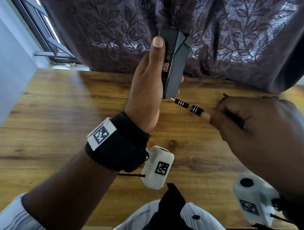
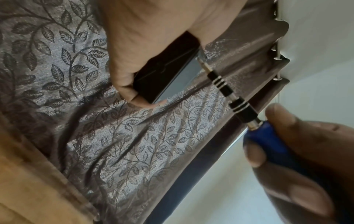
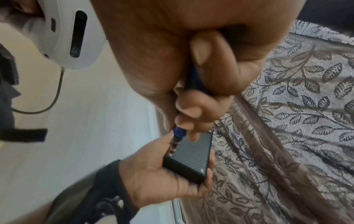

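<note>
Black device [image 1: 174, 65] stands upright in the upper middle of the head view, lifted off the wooden surface [image 1: 53, 124] and seen against a purple leaf-patterned curtain [image 1: 247, 40]. The left hand [image 1: 145, 95] grips it, thumb stretched up along its front face, with fingertips showing round its right edge. A precision screwdriver [image 1: 187, 107] with black and silver rings slants in from the right, and its tip meets the bottom end of the device. The right hand [image 1: 257, 128], at the middle right, is curled round the tool's rear part. A black wrist strap [image 1: 118, 145] sits below the left hand, and a window frame [image 1: 36, 16] runs along the upper left.

From the left wrist, the left hand [image 2: 153, 37] fills the top middle, wrapped round the black device [image 2: 166, 72], whose bottom end faces the camera. The precision screwdriver [image 2: 226, 86] runs diagonally from that end down to the right, where the right hand [image 2: 306, 159] pinches its blue handle [image 2: 268, 136] between thumb and fingertips. The curtain [image 2: 57, 60] covers the left half.

From the right wrist, the right hand [image 3: 191, 45] hangs from the top, its fingers closed on the blue handle [image 3: 189, 78]. The precision screwdriver [image 3: 177, 136] points down to a corner of the black device [image 3: 191, 156], just below the frame's middle, which the left hand [image 3: 159, 178] clasps from beneath. A white headset [image 3: 72, 33] shows at the upper left and the curtain [image 3: 287, 121] at the right.
</note>
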Motion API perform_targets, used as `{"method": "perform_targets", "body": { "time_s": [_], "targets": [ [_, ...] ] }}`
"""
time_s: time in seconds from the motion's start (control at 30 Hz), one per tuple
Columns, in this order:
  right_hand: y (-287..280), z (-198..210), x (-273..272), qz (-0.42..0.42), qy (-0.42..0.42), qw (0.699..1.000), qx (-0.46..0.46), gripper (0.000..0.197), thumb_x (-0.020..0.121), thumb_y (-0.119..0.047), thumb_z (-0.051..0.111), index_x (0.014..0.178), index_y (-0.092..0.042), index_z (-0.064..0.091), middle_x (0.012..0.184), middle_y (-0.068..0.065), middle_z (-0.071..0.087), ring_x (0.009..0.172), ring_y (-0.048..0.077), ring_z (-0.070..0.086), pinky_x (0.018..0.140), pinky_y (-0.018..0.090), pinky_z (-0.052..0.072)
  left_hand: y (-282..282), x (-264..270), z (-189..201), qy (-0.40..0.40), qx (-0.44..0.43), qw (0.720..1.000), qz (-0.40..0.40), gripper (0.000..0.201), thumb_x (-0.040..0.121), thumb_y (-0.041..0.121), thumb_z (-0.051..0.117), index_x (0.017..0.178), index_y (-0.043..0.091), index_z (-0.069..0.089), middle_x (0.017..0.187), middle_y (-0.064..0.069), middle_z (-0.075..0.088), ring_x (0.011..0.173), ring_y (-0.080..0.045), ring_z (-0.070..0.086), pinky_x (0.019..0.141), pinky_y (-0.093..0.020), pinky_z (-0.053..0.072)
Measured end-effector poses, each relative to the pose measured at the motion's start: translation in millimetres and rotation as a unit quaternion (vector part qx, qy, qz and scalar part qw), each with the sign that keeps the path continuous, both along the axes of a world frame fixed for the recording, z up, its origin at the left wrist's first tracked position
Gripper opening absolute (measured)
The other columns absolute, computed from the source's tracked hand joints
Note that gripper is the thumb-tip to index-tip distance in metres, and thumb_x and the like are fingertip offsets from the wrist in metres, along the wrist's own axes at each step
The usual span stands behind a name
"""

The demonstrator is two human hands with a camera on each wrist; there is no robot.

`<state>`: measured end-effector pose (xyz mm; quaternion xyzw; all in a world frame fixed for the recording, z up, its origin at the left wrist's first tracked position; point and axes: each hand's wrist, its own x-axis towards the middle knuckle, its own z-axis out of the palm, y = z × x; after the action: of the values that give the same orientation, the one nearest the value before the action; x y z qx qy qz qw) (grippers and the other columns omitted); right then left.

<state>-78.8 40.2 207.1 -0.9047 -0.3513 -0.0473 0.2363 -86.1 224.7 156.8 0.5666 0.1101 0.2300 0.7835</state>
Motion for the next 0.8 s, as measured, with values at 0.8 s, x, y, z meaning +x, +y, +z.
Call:
{"method": "perform_targets", "body": {
  "time_s": [0.8],
  "targets": [
    [1, -2, 0, 0.012, 0.192, 0.979, 0.063, 0.022, 0.073, -0.031, 0.068, 0.093, -0.037, 0.062, 0.086, -0.013, 0.068, 0.073, 0.006, 0.064, 0.058, 0.015, 0.047, 11, 7, 2, 0.002, -0.021, 1.0, 0.016, 0.06, 0.112, 0.049, 0.027, 0.132, 0.003, 0.059, 0.103, -0.019, 0.063, 0.088, -0.03, 0.065, 0.068, -0.04, 0.054]
  ]
}}
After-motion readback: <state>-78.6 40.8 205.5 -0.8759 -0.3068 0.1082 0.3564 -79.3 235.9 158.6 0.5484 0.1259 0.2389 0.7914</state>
